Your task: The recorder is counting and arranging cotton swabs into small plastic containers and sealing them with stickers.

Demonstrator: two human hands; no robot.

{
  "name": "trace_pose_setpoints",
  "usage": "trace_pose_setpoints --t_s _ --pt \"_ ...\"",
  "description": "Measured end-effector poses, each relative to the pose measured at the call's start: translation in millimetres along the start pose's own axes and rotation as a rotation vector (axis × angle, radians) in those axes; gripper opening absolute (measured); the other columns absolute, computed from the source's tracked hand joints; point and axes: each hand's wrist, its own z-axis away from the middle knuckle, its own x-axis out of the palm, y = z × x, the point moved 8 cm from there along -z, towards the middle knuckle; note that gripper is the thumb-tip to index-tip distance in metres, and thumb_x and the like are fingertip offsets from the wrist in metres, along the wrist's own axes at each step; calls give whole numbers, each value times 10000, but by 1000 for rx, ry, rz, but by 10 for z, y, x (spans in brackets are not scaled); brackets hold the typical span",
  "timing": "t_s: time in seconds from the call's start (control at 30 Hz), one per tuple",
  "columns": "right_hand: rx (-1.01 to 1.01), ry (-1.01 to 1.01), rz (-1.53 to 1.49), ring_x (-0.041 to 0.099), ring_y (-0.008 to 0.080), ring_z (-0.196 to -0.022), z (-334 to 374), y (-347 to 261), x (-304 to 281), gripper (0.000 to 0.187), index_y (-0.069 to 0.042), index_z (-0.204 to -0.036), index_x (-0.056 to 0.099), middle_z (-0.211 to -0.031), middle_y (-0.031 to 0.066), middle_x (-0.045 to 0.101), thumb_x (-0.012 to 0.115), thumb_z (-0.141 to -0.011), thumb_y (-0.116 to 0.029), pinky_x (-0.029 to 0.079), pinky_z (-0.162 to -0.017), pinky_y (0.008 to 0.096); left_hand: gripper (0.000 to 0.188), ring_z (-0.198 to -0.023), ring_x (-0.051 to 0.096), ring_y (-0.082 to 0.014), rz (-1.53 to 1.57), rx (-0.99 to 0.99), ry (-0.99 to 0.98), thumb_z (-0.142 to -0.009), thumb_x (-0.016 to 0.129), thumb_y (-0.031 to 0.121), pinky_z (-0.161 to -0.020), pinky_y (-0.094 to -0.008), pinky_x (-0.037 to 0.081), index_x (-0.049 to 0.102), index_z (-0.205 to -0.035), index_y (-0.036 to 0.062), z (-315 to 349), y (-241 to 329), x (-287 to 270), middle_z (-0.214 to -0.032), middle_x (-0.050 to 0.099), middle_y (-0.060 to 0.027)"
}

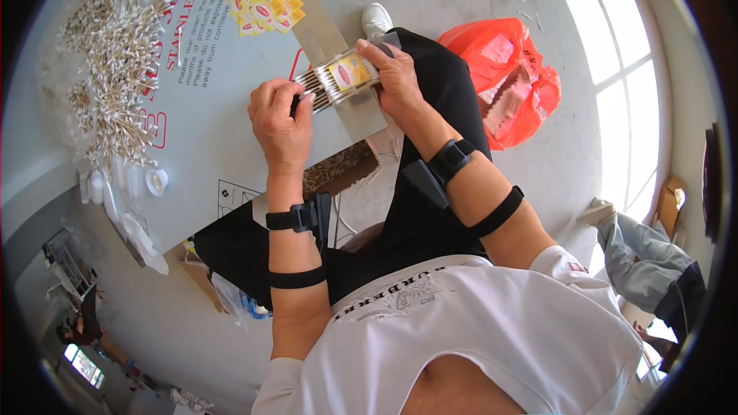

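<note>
Over the table's near right edge, both my hands are at a small pack of cotton swabs [329, 84] with a yellow label card [349, 72] on it. My right hand [396, 81] grips the pack's right end, thumb on top and fingers beneath. At the left end, my left hand [280, 115] is closed, with thumb and fingertips pinching the swabs whose dark sticks show there. Its fingers partly hide those ends. More yellow label cards [265, 9] lie spread in overlapping rows on the table beyond my hands.
A large heap of loose cotton swabs [115, 69] covers the left of the grey table [207, 123]. Beneath the near edge stands a box of swabs [342, 169]. On the floor to my right sits a red plastic bag [500, 81] with packs inside. Another person's legs [642, 261] show at far right.
</note>
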Motion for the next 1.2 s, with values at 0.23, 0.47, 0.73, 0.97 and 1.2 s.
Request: trace_pose_setpoints --t_s 0.23,0.47,0.73,0.97,1.2 --pt "26 -33 40 631 161 -715 6 19 2 209 -25 -859 632 -807 47 638 780 -823 -168 544 -683 331 175 -860 571 -241 0 -1 21 -690 724 -20 -793 -371 441 629 -788 89 -37 -46 60 -865 593 -22" --pt "24 -16 50 631 155 -717 -13 20 -32 213 -25 -879 633 -813 43 638 779 -824 -171 544 -687 332 229 -926 544 -284 28 -94 20 -674 641 -73 -838 -399 452 625 -856 65 -28 -72 127 -948 569 -76" --pt "5 -23 53 642 158 -717 -15 31 -25 215 -20 -890 640 -826 49 653 780 -823 -169 551 -687 325 427 -1370 370 -307 580 -226 143 -857 561 -19 -1132 -440 302 518 -1281 9 -3 -141 270 -1474 388 -172" --pt "-26 20 26 603 105 -637 -12 18 -21 174 -21 -775 677 -742 16 658 787 -809 -152 497 -617 268 603 -1441 252 -297 752 -271 99 -1046 338 381 -1179 -432 214 272 -1478 -34 -63 -56 354 -1553 254 -189" --pt "-23 36 22 592 101 -626 -10 41 -48 186 -26 -769 664 -731 7 647 786 -811 -160 494 -612 266 724 -1445 242 -308 722 -260 78 -1033 261 505 -1182 -439 189 192 -1494 -50 -71 -12 382 -1547 250 -217"
